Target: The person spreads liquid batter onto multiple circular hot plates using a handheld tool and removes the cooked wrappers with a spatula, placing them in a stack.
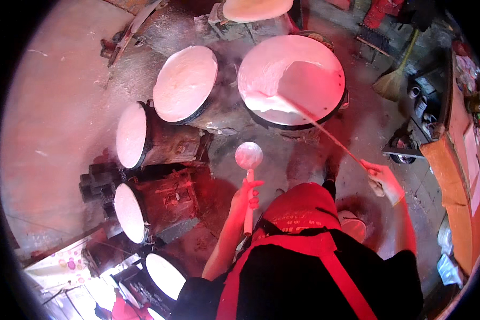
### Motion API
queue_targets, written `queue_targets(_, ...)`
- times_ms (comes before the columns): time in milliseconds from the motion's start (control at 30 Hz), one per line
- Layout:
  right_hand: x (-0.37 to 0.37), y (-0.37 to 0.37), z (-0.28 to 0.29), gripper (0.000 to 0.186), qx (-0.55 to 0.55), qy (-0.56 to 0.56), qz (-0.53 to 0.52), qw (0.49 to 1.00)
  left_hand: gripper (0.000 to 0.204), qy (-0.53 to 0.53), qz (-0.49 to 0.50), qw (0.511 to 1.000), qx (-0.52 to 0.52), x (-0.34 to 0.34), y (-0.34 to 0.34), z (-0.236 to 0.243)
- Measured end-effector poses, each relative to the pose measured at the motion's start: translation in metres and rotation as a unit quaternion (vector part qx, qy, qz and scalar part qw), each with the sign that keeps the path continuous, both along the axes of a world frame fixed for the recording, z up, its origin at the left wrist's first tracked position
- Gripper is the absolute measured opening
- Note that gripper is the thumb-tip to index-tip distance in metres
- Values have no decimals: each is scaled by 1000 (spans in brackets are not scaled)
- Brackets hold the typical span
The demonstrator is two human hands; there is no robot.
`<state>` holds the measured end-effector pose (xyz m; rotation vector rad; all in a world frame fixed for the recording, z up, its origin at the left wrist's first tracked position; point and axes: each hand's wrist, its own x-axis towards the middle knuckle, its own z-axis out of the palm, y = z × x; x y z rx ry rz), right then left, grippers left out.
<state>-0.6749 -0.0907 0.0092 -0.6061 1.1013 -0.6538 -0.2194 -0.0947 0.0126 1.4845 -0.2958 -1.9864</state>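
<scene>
Where drum stoves [170, 145] stood: pale round tops [185, 82] curved along the left.
Left hand [247, 195]: I saw it curled round a ladle [249, 156].
Big griddle [312, 85]: lay ahead, partly covered with white batter [261, 74].
Right hand [381, 178]: gripped a long stick [330, 136] reaching the batter.

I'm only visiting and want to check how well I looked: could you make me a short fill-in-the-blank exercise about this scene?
1. The left hand grips the ladle by its ____.
2. The right hand holds a long stick reaching over the ____ (largest or smallest) round pan.
3. The person's apron looks ____ in colour.
4. The straw broom is in the picture's upper ____ (left or right) part.

Missing words: handle; largest; red; right.
</scene>
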Motion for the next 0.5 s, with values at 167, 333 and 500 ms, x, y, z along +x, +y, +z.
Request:
queue_targets(167,192,-19,-5,45,-80,-23,-180,980,39,-3,10,1000,10,61,44,-17)
queue_targets(333,383,-161,-71,33,-185,-57,-271,943,32,-82,85,993,10,90,94,10)
queue_targets(500,439,-184,-87,38,-145,-87,-374,912,46,1,176,984,-8,119,137,-2)
